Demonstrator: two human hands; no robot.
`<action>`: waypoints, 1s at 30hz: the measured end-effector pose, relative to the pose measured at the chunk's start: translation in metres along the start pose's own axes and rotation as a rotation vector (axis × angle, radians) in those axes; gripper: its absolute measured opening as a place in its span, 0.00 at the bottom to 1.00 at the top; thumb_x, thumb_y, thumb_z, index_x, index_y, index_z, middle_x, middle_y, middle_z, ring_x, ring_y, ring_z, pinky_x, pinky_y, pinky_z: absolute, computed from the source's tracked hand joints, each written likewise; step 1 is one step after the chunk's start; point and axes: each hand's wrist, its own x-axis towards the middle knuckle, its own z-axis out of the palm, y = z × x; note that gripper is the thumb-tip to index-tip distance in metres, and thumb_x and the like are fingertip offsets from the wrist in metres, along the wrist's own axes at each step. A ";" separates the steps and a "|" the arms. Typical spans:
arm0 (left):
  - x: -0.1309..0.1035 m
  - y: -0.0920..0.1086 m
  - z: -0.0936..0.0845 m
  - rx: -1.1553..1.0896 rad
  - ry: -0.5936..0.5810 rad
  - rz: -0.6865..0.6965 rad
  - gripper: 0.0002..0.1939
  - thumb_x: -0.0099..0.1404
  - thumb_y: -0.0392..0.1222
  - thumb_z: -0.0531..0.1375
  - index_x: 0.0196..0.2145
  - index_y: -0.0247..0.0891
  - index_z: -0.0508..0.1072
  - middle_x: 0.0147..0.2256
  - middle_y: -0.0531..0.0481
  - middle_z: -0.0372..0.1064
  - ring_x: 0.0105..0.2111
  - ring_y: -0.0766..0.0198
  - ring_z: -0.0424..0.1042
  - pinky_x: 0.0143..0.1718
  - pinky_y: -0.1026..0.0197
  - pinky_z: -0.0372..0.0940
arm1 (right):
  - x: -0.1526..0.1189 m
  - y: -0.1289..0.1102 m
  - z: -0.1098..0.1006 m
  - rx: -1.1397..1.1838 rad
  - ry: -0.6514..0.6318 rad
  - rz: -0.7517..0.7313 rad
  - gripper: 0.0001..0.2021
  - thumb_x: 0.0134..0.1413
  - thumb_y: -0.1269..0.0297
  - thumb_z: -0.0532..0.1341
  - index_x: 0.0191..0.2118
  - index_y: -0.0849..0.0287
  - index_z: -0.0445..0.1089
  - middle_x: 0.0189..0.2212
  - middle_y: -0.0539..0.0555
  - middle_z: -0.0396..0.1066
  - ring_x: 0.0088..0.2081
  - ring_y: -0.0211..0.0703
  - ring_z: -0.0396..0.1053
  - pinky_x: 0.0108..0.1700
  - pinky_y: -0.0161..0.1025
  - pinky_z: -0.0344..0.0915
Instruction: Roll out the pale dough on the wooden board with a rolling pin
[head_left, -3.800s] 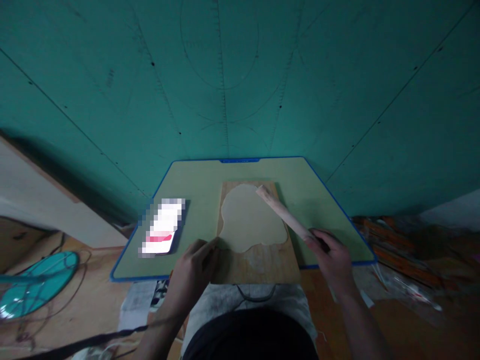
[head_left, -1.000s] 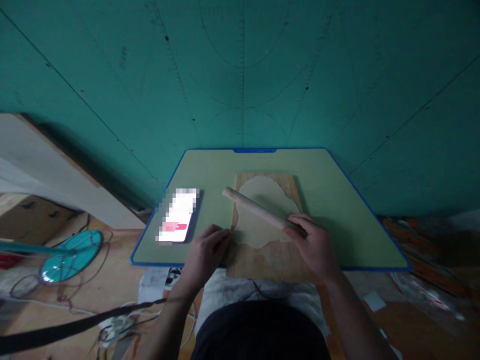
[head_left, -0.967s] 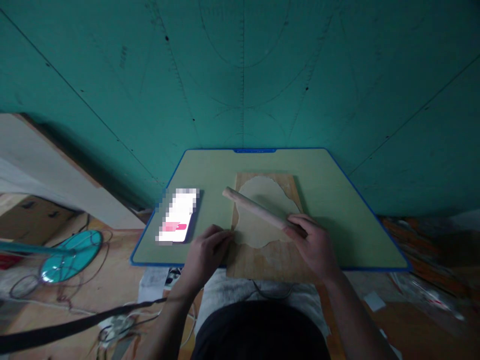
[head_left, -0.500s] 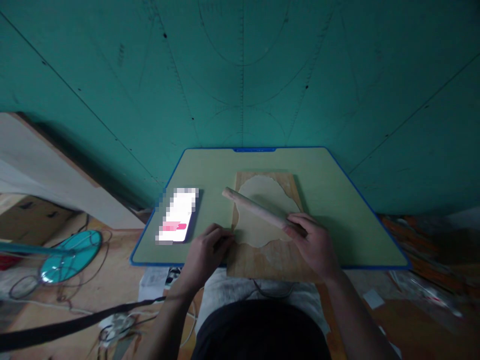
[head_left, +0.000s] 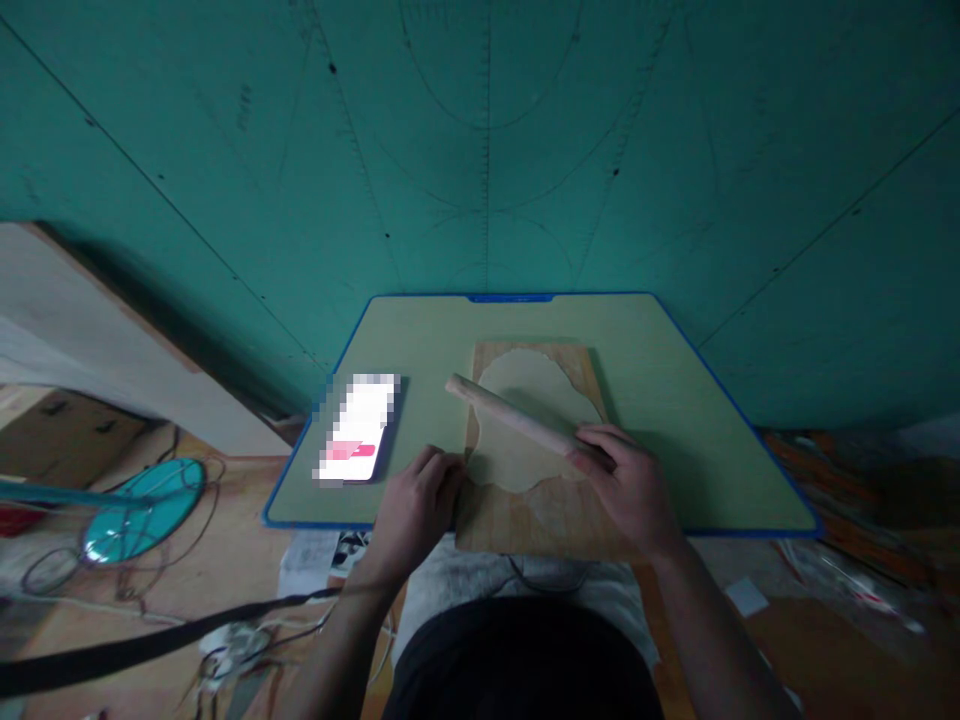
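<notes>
A flat, rolled-out sheet of dough (head_left: 517,470) lies on a wooden board (head_left: 525,525), with an uneven rounded edge. Slantwise across the dough rests a pale wooden rolling pin (head_left: 510,415), its far end reaching past the board's left edge. My right hand (head_left: 630,480) grips the near right end of the pin. At the board's left edge, by the dough's lower left rim, is my left hand (head_left: 424,500) with its fingers curled in. Whether those fingers pinch the dough or the board is hidden.
The board stands on a pale green tabletop (head_left: 697,450) with a blue rim. A lit phone (head_left: 360,425) lies to the left. A green wall (head_left: 480,150) rises behind. On the floor at left are a teal round base (head_left: 142,510), cables and a cardboard box (head_left: 67,435).
My left hand has turned slightly and drawn its fingers in closer by the board's edge. The rolling pin, dough and right hand look almost unmoved.
</notes>
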 end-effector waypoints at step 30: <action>-0.009 -0.012 -0.014 -0.050 -0.075 0.238 0.15 0.77 0.35 0.52 0.48 0.35 0.79 0.35 0.45 0.73 0.32 0.64 0.73 0.31 0.65 0.70 | 0.001 -0.002 0.000 0.005 -0.017 0.000 0.17 0.62 0.46 0.62 0.38 0.55 0.79 0.41 0.60 0.80 0.42 0.54 0.78 0.44 0.47 0.75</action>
